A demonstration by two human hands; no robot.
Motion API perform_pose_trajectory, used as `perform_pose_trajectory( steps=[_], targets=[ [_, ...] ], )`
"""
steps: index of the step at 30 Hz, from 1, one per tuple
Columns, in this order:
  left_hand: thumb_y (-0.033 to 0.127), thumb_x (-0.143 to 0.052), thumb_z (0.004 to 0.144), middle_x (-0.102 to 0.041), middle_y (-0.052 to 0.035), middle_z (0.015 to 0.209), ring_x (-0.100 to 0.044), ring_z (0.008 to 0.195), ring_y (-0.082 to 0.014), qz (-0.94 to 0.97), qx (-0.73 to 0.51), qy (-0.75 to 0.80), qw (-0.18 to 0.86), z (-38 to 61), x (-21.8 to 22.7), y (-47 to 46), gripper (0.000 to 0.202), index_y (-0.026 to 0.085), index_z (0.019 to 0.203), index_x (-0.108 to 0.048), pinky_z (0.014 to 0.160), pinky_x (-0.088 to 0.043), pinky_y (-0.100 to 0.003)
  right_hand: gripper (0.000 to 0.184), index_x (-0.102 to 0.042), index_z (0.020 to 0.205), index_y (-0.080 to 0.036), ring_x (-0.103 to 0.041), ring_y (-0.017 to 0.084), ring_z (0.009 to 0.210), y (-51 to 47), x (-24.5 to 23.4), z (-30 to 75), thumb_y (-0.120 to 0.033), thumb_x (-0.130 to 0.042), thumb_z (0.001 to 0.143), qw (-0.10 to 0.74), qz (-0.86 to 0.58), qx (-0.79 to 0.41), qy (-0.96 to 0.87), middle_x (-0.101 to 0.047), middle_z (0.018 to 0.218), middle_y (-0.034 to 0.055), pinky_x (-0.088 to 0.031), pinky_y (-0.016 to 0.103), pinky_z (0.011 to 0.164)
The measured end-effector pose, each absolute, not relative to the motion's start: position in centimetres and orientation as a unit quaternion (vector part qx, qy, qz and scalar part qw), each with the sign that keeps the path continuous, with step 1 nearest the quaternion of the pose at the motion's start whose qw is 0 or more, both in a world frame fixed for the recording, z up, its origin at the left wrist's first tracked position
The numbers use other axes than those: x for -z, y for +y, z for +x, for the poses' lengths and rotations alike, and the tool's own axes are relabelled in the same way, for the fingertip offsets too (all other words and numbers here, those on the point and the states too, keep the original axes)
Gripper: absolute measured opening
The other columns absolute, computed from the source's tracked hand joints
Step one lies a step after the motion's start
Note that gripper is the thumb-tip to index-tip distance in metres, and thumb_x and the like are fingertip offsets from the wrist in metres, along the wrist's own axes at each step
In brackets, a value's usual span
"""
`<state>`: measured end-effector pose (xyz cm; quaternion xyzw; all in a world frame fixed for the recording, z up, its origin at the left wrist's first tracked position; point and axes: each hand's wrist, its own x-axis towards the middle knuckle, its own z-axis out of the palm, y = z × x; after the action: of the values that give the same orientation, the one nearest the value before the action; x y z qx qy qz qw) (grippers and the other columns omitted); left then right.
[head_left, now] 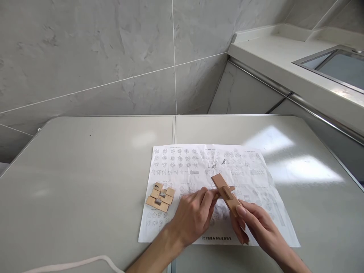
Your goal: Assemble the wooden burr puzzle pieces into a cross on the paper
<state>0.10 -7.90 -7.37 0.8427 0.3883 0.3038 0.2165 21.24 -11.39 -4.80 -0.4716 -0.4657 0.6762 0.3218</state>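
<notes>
Two crossed wooden puzzle bars (226, 191) are held just above a printed instruction sheet (199, 167) on the grey table (85, 163). My right hand (253, 223) grips the near end of the long bar between thumb and fingers. My left hand (193, 214) is closed and pinches the short cross piece from the left. To the left on the sheet lies a small cluster of loose notched wooden pieces (160, 197), one marked with a 3.
A tiled grey wall rises behind the table. A white counter (284, 57) with a steel sink (335, 64) stands at the right. A white cord (79, 262) lies at the table's near left edge. A seam runs down the table's middle.
</notes>
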Motion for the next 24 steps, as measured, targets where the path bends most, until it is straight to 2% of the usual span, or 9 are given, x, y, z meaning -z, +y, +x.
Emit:
perform_pose_trajectory(
  steps=[8,17,21,24],
  targets=[
    [0.01,-0.044,0.111,-0.069,-0.0007,0.088,-0.064,0.065,-0.0162,0.84,-0.293,0.393,0.233,0.02,7.85,-8.07,0.016,0.018,0.119,-0.055,0.052,-0.048,-0.029,0.057,-0.047,0.071,-0.025,-0.046,0.013,0.042,-11.2,5.16,21.38,-0.066,-0.048,0.109,0.275,-0.492,-0.686,-0.46,-0.057,0.05,-0.0018,-0.043,0.028,0.049],
    [0.016,-0.044,0.113,-0.072,-0.0015,0.089,-0.07,0.067,-0.0173,0.835,-0.3,0.397,0.233,0.14,7.69,-8.0,0.009,0.019,0.116,-0.052,0.052,-0.051,-0.029,0.058,-0.048,0.073,-0.024,-0.044,0.012,0.042,-11.1,5.54,21.35,-0.07,-0.046,0.108,0.235,-0.522,-0.67,-0.473,-0.053,0.048,-0.0041,-0.038,0.027,0.047],
    [0.016,-0.047,0.111,-0.077,-0.0041,0.098,-0.077,0.076,-0.0195,0.82,-0.309,0.402,0.265,0.13,7.68,-8.05,0.013,0.02,0.123,-0.05,0.058,-0.058,-0.03,0.057,-0.049,0.075,-0.024,-0.047,0.012,0.043,-10.92,5.4,21.31,-0.071,-0.045,0.109,0.225,-0.523,-0.676,-0.468,-0.056,0.051,-0.0036,-0.041,0.027,0.048],
    [0.017,-0.052,0.109,-0.081,-0.0066,0.107,-0.08,0.081,-0.0216,0.804,-0.32,0.406,0.295,0.11,7.68,-8.1,0.028,0.02,0.136,-0.043,0.062,-0.061,-0.032,0.057,-0.051,0.077,-0.023,-0.051,0.012,0.045,-10.9,5.27,21.3,-0.071,-0.045,0.109,0.223,-0.524,-0.68,-0.461,-0.061,0.057,-0.002,-0.041,0.026,0.049]
  ],
)
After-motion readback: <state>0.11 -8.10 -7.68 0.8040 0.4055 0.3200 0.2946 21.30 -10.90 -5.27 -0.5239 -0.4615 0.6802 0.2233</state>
